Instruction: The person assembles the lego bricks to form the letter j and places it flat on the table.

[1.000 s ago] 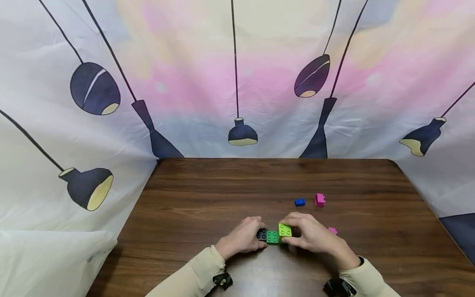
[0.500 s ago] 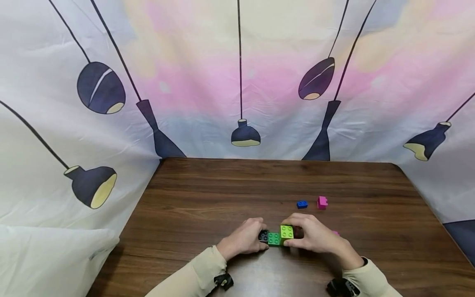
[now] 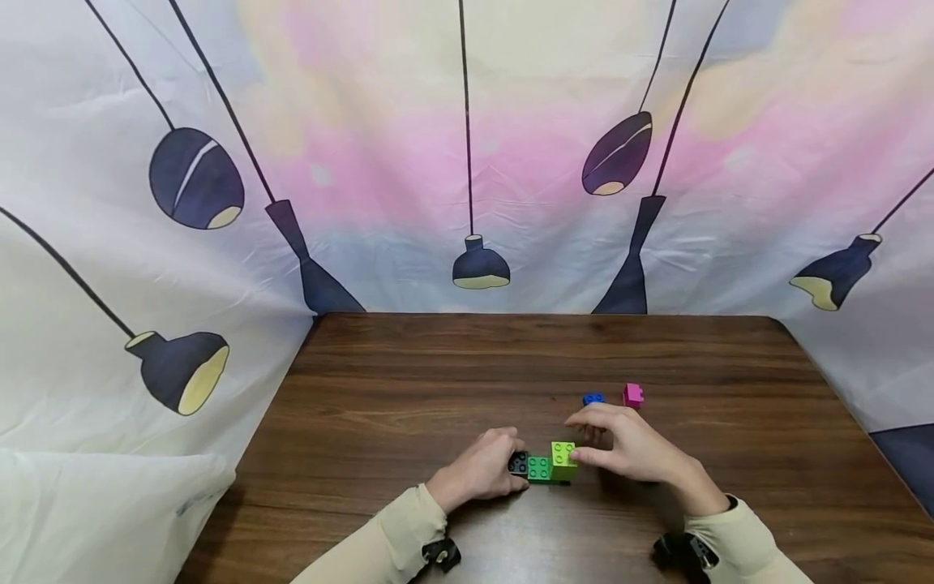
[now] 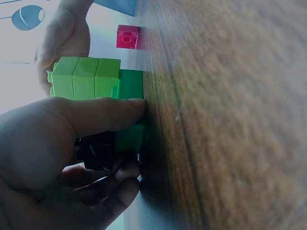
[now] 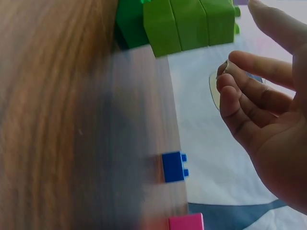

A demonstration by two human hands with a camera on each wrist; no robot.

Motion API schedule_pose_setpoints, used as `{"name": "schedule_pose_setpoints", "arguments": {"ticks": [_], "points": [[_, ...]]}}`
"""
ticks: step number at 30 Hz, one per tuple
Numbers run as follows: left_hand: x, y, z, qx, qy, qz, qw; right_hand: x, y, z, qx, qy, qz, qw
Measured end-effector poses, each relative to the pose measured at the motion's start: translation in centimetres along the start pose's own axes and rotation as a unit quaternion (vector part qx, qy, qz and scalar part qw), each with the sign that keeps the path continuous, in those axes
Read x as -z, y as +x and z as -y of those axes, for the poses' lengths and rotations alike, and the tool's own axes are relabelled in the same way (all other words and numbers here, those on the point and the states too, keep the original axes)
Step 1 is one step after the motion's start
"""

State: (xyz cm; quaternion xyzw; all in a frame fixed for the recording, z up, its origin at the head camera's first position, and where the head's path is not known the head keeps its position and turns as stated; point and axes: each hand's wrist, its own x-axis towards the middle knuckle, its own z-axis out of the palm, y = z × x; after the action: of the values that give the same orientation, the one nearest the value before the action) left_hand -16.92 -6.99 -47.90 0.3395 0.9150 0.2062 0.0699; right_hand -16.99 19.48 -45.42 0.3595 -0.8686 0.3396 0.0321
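Observation:
My left hand (image 3: 477, 468) grips the left end of a toy-brick build, thumb and fingertips on a black brick (image 3: 518, 463) and a green base (image 4: 130, 84). Green studs (image 3: 538, 468) show in the middle. At the right end rises a column of three stacked lime-green bricks (image 3: 563, 460), upright and plain in the left wrist view. My right hand (image 3: 633, 444) is raised beside that column, its fingers apart and relaxed, holding nothing. In the right wrist view a gap shows between the fingers (image 5: 259, 91) and the lime bricks (image 5: 189, 24). The left palm hides part of the black brick.
On the wooden table (image 3: 409, 381) a small blue brick (image 3: 593, 398) and a pink brick (image 3: 633, 395) lie beyond my right hand. The right hand partly covers the blue one. A printed cloth (image 3: 394, 162) hangs behind the table's far edge.
My right hand has let go of the lime column and moved up and right. It now covers the nearer pink brick in the head view. The left hand keeps its grip.

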Motion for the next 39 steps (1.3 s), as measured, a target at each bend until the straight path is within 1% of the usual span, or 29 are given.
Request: {"name": "schedule_pose_setpoints", "arguments": {"ticks": [7, 13, 17, 22, 30, 35, 39], "points": [[-0.2, 0.0, 0.1, -0.002, -0.003, -0.003, 1.0000, 1.0, -0.2, -1.0, 0.001, -0.021, -0.038, 0.9991], [-0.1, 0.0, 0.1, 0.000, 0.003, -0.004, 1.0000, 1.5, -0.5, -1.6, -0.022, -0.035, -0.059, 0.9974], [-0.1, -0.1, 0.0, 0.003, 0.004, -0.002, 1.0000, 1.7, -0.5, -2.1, -0.018, -0.045, -0.077, 0.9959], [-0.1, -0.1, 0.1, -0.001, 0.006, -0.004, 1.0000, 2.2, -0.5, -2.6, -0.014, -0.059, -0.101, 0.9930], [0.0, 0.0, 0.0, 0.005, 0.007, -0.001, 1.0000, 3.0, -0.6, -3.3, -0.044, -0.083, -0.115, 0.9889], [0.0, 0.0, -0.1, 0.004, 0.009, -0.003, 0.9999, 3.3, -0.8, -3.7, -0.058, -0.090, -0.124, 0.9864], [-0.1, -0.1, 0.0, 0.004, 0.011, -0.006, 0.9999, 3.5, -1.0, -4.1, -0.061, -0.098, -0.133, 0.9844]]}}
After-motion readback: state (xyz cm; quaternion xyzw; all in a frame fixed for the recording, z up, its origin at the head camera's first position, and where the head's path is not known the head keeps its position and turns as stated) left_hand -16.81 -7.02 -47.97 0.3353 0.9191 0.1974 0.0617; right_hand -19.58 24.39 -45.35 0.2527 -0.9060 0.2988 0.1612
